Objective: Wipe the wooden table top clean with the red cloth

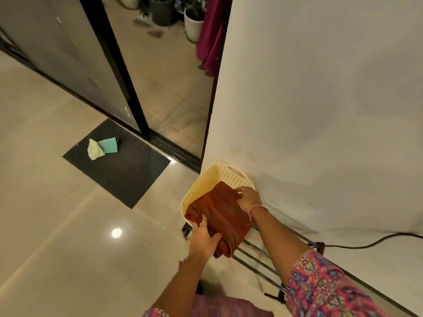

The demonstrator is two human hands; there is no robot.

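The red cloth, rust-red and folded, lies across the open top of a cream perforated plastic basket that stands on a dark metal rack beside the wall. My left hand grips the cloth's near edge, thumb on top. At the cloth's far right corner my right hand pinches the fabric. No wooden table top appears in the view.
A white wall rises on the right, with a black cable along its base. A dark doormat with small yellow and teal cloths lies on the glossy tiled floor before a sliding glass door. Potted plants stand beyond the door.
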